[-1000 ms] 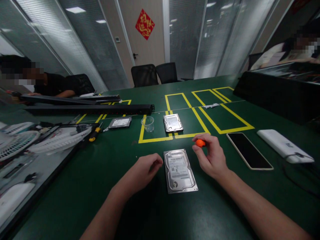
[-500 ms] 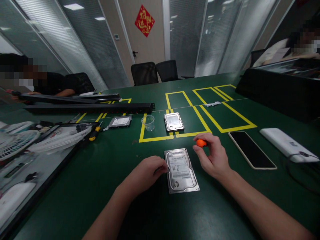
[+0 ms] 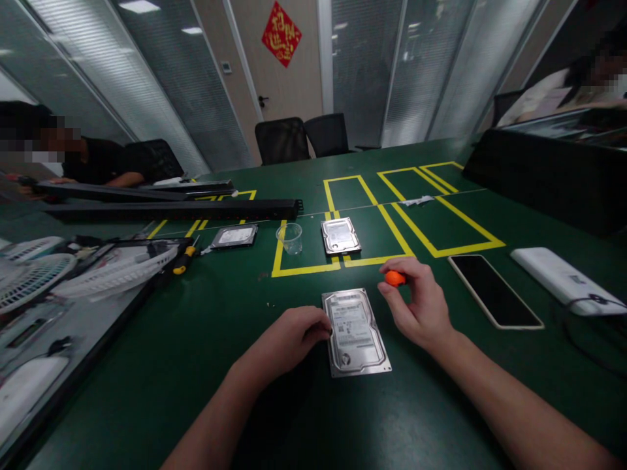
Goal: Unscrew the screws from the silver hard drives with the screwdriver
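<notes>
A silver hard drive [image 3: 356, 333] lies on the green table with its labelled face up. My left hand [image 3: 296, 336] is at its left edge, the fingers curled and the fingertips closed against that side. Just beyond the drive's right side, my right hand [image 3: 416, 300] pinches a small orange rounded object [image 3: 394, 279] between thumb and fingers; most of it is hidden in the grip. Farther back, a second hard drive [image 3: 340, 235] rests across a yellow tape line. A clear plastic cup [image 3: 292, 240] stands left of it, and a third hard drive [image 3: 235, 236] lies farther left.
On the right are a phone [image 3: 494, 290] and a white power bank [image 3: 563, 281] with a cable. To the left lie a yellow-and-black screwdriver [image 3: 183, 259], white fan parts [image 3: 112, 274] and long black bars [image 3: 186, 210]. Two people sit across the table.
The view has shifted very slightly. My left fingertips have moved a little to the right at the near drive's edge; my right hand still holds the orange object.
</notes>
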Tool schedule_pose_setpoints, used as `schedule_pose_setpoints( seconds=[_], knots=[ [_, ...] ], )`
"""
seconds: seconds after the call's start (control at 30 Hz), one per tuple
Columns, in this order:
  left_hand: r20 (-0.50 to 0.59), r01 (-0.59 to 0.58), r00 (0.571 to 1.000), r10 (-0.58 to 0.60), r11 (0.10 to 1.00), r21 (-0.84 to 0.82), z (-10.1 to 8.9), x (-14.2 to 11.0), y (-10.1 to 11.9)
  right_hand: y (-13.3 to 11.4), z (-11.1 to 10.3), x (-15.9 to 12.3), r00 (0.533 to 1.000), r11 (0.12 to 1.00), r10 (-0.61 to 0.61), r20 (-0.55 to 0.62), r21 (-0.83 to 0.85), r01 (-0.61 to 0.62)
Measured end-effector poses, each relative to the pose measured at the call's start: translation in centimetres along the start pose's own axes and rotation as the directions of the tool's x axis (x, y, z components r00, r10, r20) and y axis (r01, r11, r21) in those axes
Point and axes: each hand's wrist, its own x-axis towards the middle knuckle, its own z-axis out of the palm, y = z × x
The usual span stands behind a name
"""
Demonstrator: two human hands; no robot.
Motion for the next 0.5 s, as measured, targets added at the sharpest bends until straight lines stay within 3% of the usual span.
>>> schedule_pose_setpoints(
  seconds=[0.3,0.5],
  knots=[
    [0.028,0.086,0.996,-0.083,0.984,-0.159,0.13,0.37,-0.38,0.06,-0.01,-0.08,1.0,1.0,0.013,0.013,0.017,-0.013],
    [0.055,0.125,0.991,-0.118,0.98,-0.153,-0.2,0.27,0.04,-0.03,0.04,0.08,1.0,1.0,0.006,0.009,0.017,-0.006]
  ],
)
